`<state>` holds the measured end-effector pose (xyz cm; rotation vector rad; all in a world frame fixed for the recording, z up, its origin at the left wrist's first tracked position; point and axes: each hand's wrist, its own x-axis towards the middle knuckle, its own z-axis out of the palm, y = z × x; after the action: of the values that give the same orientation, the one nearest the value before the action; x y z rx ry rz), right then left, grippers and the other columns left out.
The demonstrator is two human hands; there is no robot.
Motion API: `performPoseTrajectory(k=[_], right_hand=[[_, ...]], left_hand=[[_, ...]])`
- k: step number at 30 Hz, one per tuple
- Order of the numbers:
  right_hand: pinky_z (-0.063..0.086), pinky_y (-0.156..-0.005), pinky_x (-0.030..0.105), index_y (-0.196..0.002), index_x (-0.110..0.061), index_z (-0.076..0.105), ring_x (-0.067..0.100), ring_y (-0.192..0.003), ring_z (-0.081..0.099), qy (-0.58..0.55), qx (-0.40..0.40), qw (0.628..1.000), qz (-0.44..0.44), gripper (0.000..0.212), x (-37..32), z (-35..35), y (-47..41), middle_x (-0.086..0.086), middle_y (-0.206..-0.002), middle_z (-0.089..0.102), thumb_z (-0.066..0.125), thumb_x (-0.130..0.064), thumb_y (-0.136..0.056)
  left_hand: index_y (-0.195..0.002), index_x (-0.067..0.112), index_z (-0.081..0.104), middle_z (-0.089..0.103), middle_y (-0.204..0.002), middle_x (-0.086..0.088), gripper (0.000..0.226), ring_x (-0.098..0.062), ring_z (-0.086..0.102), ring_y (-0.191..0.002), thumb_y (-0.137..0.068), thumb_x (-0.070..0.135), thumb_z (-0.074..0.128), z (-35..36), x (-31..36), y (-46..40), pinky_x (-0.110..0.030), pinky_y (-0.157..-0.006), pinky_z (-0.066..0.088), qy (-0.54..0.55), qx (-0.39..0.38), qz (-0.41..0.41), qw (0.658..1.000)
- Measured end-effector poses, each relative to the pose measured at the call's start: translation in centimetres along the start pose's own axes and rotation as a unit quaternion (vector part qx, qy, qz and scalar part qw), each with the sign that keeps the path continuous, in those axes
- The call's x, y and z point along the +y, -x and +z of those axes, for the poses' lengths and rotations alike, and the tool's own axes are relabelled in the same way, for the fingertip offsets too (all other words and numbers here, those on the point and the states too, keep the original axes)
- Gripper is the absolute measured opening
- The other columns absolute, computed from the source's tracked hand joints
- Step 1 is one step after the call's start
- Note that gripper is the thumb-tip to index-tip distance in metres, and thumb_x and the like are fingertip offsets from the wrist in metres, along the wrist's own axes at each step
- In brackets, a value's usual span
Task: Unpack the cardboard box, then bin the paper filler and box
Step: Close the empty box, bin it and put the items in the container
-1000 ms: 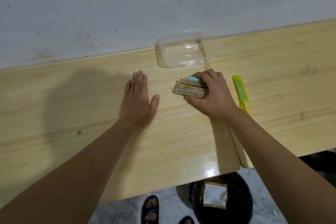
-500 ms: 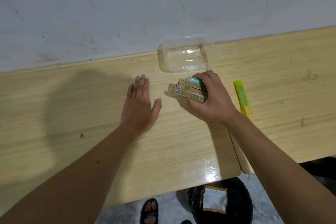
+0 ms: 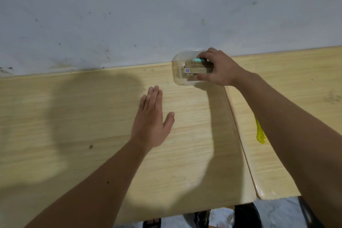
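- Resting flat and empty on the tabletop (image 3: pixel 92 116), the left hand (image 3: pixel 150 126) is idle.
- The right hand (image 3: pixel 216 69) clasps the small boxes (image 3: pixel 196 69) inside the clear container (image 3: pixel 177 72); lower them level before releasing.
- A second ago, that stack was nearer, outside the container.
- The yellow cutter (image 3: pixel 260 133) is untouched.

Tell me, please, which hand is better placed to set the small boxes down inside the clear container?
The right hand: its fingers already grip the stack of small boxes at the clear container by the wall. The left hand lies flat on the table, empty and well short of it.
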<state>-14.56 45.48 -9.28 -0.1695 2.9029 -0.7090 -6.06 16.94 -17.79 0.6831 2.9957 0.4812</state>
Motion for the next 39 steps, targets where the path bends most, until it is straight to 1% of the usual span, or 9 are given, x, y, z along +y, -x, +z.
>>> performPoseTrajectory(k=[5, 14, 20, 23, 26, 28, 33, 36, 39], right_hand=[[0.038, -0.094, 0.024, -0.14, -0.014, 0.062, 0.024, -0.119, 0.059, -0.016, -0.019, 0.999, 0.019, 0.071, 0.0, 0.4, -1.2, 0.007, -0.132, 0.062, 0.092, -0.031, -0.077], [0.039, -0.095, 0.022, -0.143, -0.017, 0.06, 0.019, -0.123, 0.058, -0.082, -0.025, 0.994, 0.072, 0.075, -0.7, -0.2, -0.5, 0.002, -0.14, 0.06, 0.093, -0.019, -0.075], [0.043, -0.096, 0.024, -0.138, -0.023, 0.064, 0.015, -0.116, 0.055, -0.136, 0.023, 0.986, 0.091, 0.065, -0.9, -0.5, 0.6, -0.005, -0.128, 0.054, 0.09, -0.018, -0.079], [0.04, -0.097, 0.021, -0.132, -0.024, 0.067, 0.012, -0.118, 0.054, -0.122, 0.059, 0.989, 0.065, 0.051, -1.1, -0.3, 1.1, -0.005, -0.131, 0.059, 0.085, -0.021, -0.084], [0.044, -0.105, 0.029, -0.127, -0.02, 0.07, 0.018, -0.122, 0.059, -0.097, 0.11, 0.989, 0.024, 0.04, -1.5, 0.3, 2.3, -0.001, -0.132, 0.063, 0.078, -0.027, -0.088], [0.044, -0.11, 0.036, -0.13, -0.016, 0.068, 0.022, -0.125, 0.057, -0.078, 0.167, 0.983, 0.0, 0.042, -1.8, 1.4, 3.9, 0.003, -0.133, 0.062, 0.073, -0.031, -0.091], [0.039, -0.117, 0.039, -0.142, -0.007, 0.056, 0.028, -0.137, 0.046, -0.042, 0.284, 0.958, 0.017, 0.051, -3.6, 6.4, 9.6, 0.014, -0.146, 0.052, 0.063, -0.03, -0.097], [0.034, -0.121, 0.046, -0.15, -0.004, 0.046, 0.03, -0.148, 0.037, -0.026, 0.278, 0.958, 0.062, 0.06, -4.9, 9.2, 12.4, 0.016, -0.159, 0.038, 0.064, -0.026, -0.097], [0.021, -0.129, 0.049, -0.161, -0.004, 0.03, 0.029, -0.161, 0.017, 0.03, 0.205, 0.977, 0.058, 0.073, -5.1, 11.4, 13.4, 0.014, -0.172, 0.021, 0.059, -0.033, -0.1]], left_hand=[[-0.164, -0.001, 0.019, 0.011, -0.176, -0.015, 0.081, -0.025, 0.002, -0.165, -0.106, 0.05, 0.039, 0.0, 0.1, -0.1, -0.046, -0.133, 0.01, 0.001, -0.004, -0.002, 1.0], [-0.165, 0.001, 0.019, 0.01, -0.177, -0.012, 0.08, -0.022, 0.0, -0.165, -0.106, 0.049, 0.042, 0.0, 0.1, 0.0, -0.045, -0.133, 0.009, 0.02, -0.002, -0.005, 1.0], [-0.164, -0.001, 0.019, 0.012, -0.176, -0.013, 0.08, -0.024, 0.001, -0.165, -0.105, 0.047, 0.044, 0.1, 0.1, 0.1, -0.046, -0.133, 0.009, 0.023, 0.004, 0.0, 1.0], [-0.164, -0.002, 0.02, 0.012, -0.176, -0.015, 0.081, -0.025, 0.002, -0.165, -0.104, 0.05, 0.041, 0.1, 0.3, 0.1, -0.046, -0.133, 0.01, 0.018, 0.002, -0.001, 1.0], [-0.164, -0.002, 0.02, 0.013, -0.176, -0.015, 0.083, -0.025, 0.002, -0.165, -0.103, 0.051, 0.038, -0.1, 0.4, -0.1, -0.047, -0.133, 0.01, 0.013, -0.003, -0.008, 1.0], [-0.164, -0.001, 0.02, 0.013, -0.176, -0.015, 0.082, -0.024, 0.001, -0.165, -0.103, 0.051, 0.038, -0.2, 0.4, -0.1, -0.046, -0.133, 0.009, 0.014, -0.005, -0.01, 1.0], [-0.164, -0.001, 0.022, 0.014, -0.176, -0.015, 0.08, -0.023, 0.001, -0.165, -0.105, 0.048, 0.044, -0.2, 0.5, -0.1, -0.045, -0.134, 0.008, 0.019, 0.0, -0.01, 1.0], [-0.164, 0.0, 0.022, 0.014, -0.176, -0.015, 0.08, -0.023, 0.001, -0.165, -0.105, 0.048, 0.045, -0.2, 0.5, -0.1, -0.045, -0.134, 0.008, 0.016, -0.001, -0.008, 1.0], [-0.164, -0.001, 0.023, 0.015, -0.175, -0.015, 0.079, -0.024, 0.003, -0.165, -0.105, 0.047, 0.046, -0.1, 0.5, -0.2, -0.045, -0.134, 0.009, 0.014, -0.002, -0.007, 1.0]])
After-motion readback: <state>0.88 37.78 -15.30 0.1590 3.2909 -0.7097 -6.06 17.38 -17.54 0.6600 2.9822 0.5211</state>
